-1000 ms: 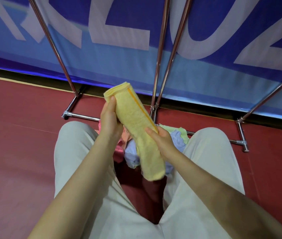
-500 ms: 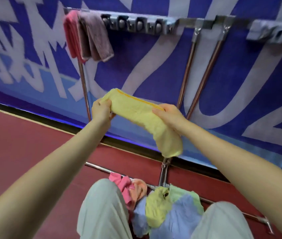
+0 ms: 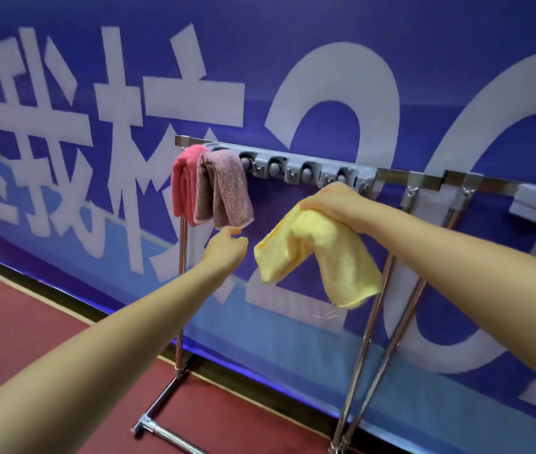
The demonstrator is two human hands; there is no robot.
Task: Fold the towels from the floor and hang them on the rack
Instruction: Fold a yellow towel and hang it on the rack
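Item: yellow towel [image 3: 317, 253], folded, gripped from above in the right hand [image 3: 335, 201], hanging just below the rack [image 3: 400, 176]. Left hand [image 3: 227, 245] loosely curled, holding nothing, near the mauve towel [image 3: 224, 188] (pink towel [image 3: 183, 181] beside it). Advice: drape it centred over the bar, ends level, beside those hung.

Right hand [image 3: 332, 204] gripping yellow towel [image 3: 322, 253] below rack [image 3: 391, 175], left hand [image 3: 227, 245] loose beside it
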